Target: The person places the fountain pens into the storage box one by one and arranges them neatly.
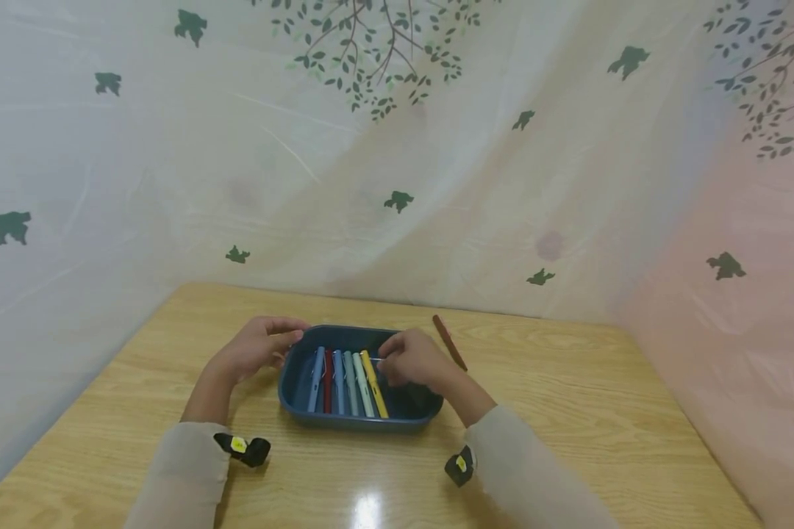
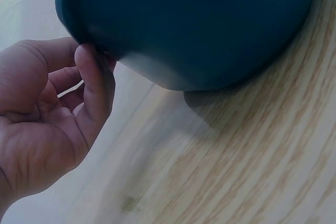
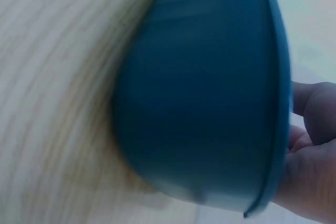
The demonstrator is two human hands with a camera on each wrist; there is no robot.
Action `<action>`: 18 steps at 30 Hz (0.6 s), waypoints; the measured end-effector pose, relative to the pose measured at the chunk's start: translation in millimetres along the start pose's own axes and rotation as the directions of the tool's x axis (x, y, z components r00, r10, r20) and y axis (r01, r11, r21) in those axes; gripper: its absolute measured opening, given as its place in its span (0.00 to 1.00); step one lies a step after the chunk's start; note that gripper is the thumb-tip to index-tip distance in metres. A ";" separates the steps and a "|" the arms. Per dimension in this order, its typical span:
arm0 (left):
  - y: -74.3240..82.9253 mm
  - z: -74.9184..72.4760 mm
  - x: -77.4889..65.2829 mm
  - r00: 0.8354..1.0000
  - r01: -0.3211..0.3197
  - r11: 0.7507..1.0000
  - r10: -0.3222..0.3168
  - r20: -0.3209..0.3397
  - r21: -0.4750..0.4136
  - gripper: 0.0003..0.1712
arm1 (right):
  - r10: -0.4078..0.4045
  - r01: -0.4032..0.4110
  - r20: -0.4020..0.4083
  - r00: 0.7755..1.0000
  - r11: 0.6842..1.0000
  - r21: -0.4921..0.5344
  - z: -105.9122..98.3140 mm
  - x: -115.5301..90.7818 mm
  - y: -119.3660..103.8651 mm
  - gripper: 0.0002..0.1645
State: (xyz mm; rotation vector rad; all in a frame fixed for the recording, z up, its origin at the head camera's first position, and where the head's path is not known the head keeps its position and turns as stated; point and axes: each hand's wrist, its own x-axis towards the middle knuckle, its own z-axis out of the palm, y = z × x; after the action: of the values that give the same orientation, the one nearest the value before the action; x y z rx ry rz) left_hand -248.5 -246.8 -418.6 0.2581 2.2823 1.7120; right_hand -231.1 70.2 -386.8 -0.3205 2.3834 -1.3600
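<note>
A dark blue tray (image 1: 360, 424) with rounded corners sits on the table. In it lies a row of capped pens: a blue pen (image 1: 315, 380), a dark red pen (image 1: 327, 382), another blue, a teal, a pale green and a yellow pen (image 1: 374, 386) at the right end. My left hand (image 1: 254, 349) pinches the tray's left rim between thumb and fingers; the left wrist view shows this hand (image 2: 58, 103) at the rim. My right hand (image 1: 413, 360) reaches over the tray's right side, fingers bent down beside the yellow pen. I cannot tell whether those fingers hold anything.
A brown-red pen (image 1: 450, 343) lies on the wooden table (image 1: 542, 411) behind and right of the tray. A pale curtain (image 1: 291, 184) with leaf prints hangs along the table's back and sides. Black cameras are strapped at both wrists.
</note>
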 end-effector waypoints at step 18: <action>-1.0 0.0 -0.8 1.000 0.007 1.000 -0.006 -0.018 0.009 0.23 | -0.071 0.069 -0.092 0.993 0.997 -0.024 -39.8 -2.9 -10.3 0.18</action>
State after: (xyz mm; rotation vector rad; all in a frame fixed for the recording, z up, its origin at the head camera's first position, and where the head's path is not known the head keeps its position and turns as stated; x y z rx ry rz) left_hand -247.7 -247.3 -419.5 0.2377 2.3018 1.7081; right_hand -245.4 96.9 -359.0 -0.3574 2.4848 -1.4113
